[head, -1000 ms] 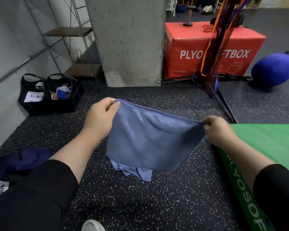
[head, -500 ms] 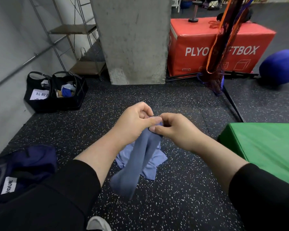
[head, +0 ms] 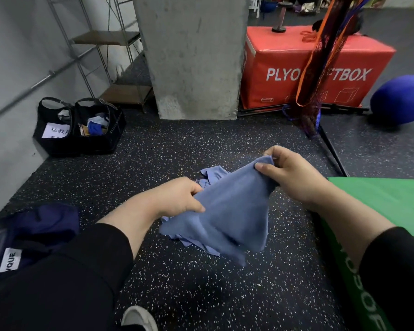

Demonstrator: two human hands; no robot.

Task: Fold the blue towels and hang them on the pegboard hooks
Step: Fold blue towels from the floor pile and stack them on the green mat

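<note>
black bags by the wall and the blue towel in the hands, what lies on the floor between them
In the head view, only bare speckled floor lies between the black bags and the held blue towel. A second blue towel lies crumpled just behind the held one.

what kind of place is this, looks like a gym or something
Most likely a gym or fitness studio. A red plyo soft box stands by the concrete pillar, a green soft box lies on the right, a blue ball-shaped piece sits beyond, and the floor is speckled black rubber.
</note>
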